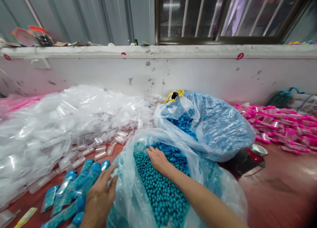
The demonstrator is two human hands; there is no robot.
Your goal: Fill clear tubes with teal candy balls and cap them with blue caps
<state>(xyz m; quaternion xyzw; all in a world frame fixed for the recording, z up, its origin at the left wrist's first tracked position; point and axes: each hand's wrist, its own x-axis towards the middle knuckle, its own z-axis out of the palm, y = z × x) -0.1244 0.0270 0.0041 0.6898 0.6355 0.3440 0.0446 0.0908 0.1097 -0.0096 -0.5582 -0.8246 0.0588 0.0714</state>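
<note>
My right hand (158, 159) reaches into an open plastic bag (131, 188) of teal beads (160, 191), fingers curled down at the far side. A small clear plastic container (149, 141) shows just beyond these fingertips and appears held; its lower part is hidden. Blue caps (177, 155) lie on the beads right of the hand. My left hand (101, 190) hovers left of the bag, thumb and fingers apart, holding nothing. Beside and beneath it, several bead-filled clear containers with blue caps (71, 185) lie on the red surface.
A large heap of clear containers (74, 122) fills the left. Behind the bead bag sits a blue-white bag (220, 122) of blue caps. Pink packed items (284, 125) are piled at right, near a dark container with a red-and-silver tin (259, 150). A wall (198, 73) stands behind.
</note>
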